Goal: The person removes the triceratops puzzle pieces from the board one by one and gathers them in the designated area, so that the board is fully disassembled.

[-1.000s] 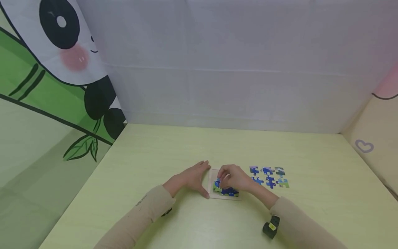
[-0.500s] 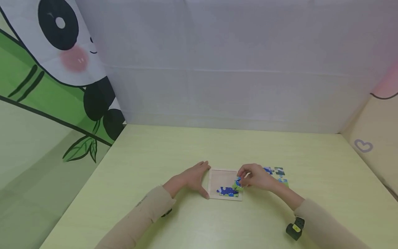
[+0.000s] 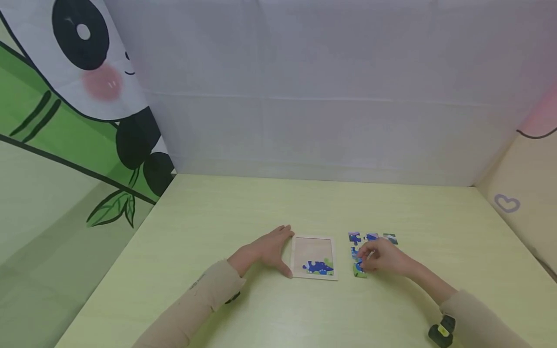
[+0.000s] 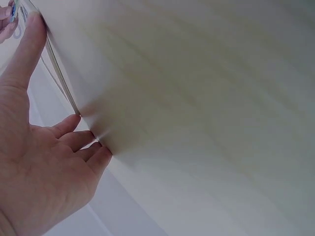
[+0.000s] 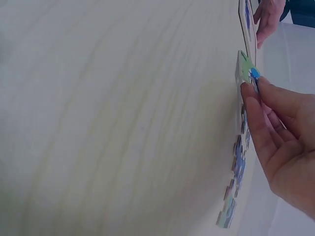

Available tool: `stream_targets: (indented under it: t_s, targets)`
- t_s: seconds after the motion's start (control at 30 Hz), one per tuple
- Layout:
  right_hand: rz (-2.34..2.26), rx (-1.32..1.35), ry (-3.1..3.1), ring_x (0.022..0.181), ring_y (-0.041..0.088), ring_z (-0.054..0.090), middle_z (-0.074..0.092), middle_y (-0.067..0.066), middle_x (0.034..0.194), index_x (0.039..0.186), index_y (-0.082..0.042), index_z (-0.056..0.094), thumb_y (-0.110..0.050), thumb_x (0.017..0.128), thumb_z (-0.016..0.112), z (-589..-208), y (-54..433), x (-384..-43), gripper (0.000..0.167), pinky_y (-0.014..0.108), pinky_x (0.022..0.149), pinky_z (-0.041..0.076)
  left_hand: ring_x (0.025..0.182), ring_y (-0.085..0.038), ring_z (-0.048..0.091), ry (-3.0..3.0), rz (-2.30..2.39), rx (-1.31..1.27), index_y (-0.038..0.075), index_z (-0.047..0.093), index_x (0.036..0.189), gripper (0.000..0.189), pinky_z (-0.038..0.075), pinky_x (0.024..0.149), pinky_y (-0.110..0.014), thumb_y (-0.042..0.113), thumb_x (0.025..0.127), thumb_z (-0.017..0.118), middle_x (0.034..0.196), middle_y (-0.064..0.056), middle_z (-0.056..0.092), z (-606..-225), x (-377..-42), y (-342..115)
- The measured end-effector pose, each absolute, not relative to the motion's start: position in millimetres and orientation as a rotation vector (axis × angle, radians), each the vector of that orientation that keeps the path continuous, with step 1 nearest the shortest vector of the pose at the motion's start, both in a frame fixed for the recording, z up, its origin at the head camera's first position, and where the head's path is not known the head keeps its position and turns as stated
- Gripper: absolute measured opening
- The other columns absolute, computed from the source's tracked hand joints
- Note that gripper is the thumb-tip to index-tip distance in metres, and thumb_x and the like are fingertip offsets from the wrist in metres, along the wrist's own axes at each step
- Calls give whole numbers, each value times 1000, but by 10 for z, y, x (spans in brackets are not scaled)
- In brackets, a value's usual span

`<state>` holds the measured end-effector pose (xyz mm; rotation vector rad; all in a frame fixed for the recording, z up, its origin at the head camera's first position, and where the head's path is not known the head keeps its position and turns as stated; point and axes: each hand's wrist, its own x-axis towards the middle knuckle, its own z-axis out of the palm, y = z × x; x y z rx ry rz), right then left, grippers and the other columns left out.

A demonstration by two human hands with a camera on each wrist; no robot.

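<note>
In the head view my left hand (image 3: pixel 271 249) rests against the left side of a shallow wooden puzzle tray (image 3: pixel 313 245), thumb and fingers spread toward its two left corners. The left wrist view shows those fairly straight fingers touching the tray's edge. Joined blue and green puzzle pieces (image 3: pixel 320 268) lie at the tray's lower right. Right of the tray, my right hand (image 3: pixel 386 257) pinches a green and blue puzzle piece (image 3: pixel 359 271) between thumb and fingertips. The right wrist view shows this piece (image 5: pixel 246 69) low by the tabletop; whether it touches the table, I cannot tell.
Several loose pieces (image 3: pixel 354 238) lie beside and behind my right hand, some partly hidden by it. A dark-topped piece (image 3: pixel 390 238) sits at the back right of them. Behind the pale wooden table (image 3: pixel 243 208) hangs a plain light cloth (image 3: pixel 278 121).
My right hand has carried the green and blue piece from over the tray rightward to the loose pieces. The joined pieces in the tray are uncovered now. My left hand has stayed put.
</note>
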<state>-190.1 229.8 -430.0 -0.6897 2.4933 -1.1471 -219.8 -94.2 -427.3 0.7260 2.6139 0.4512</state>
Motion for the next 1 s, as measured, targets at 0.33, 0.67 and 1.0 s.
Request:
stream_targets:
  t_s: [0.33, 0.67, 1.0]
  targets:
    - [-1100, -652, 2543, 65, 8, 50, 62, -1, 78, 90, -3, 66, -8, 78, 69, -4332, 2317, -1857, 13, 20, 51, 47, 138, -28, 13, 2614, 467, 716, 8, 30, 139, 107, 20, 110, -43, 46, 55, 83, 150, -12, 17, -4259, -2193, -935]
    - [-1095, -682, 2530, 60, 6, 50, 62, 0, 76, 89, -1, 67, -6, 79, 68, -4312, 2273, -1857, 12, 19, 48, 46, 138, -27, 12, 2608, 465, 707, 9, 29, 140, 108, 20, 111, -42, 46, 55, 83, 150, -11, 16, -4269, -2196, -928]
    - [-1065, -727, 2541, 65, 7, 51, 63, 0, 79, 91, -1, 67, -5, 79, 67, -4292, 2289, -1883, 13, 20, 52, 48, 138, -25, 12, 2612, 455, 695, 10, 29, 140, 107, 20, 111, -41, 47, 55, 83, 151, -10, 15, -4290, -2201, -931]
